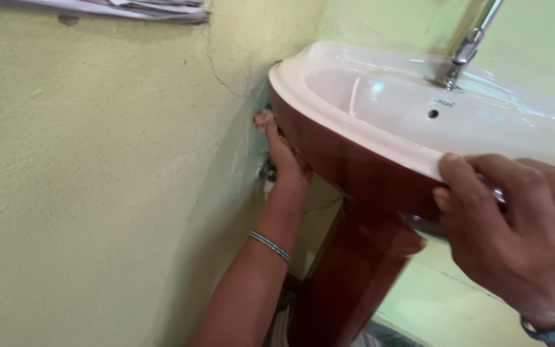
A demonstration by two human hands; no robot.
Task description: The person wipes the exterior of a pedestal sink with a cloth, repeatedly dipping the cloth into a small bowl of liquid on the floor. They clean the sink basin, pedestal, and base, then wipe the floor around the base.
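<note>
I see the wall point(97, 193), yellow-green and cracked near its corner, filling the left side. Against it stands the basin point(380, 109), white inside and red-brown outside, on a red-brown pedestal point(348, 276). A steel tap point(467, 45) rises from the basin's back edge. My right hand point(515, 231) is clamped on the basin's front rim, thumb on top. My left hand point(281, 151) reaches under the basin's left edge by the wall; I cannot tell its grip.
</note>
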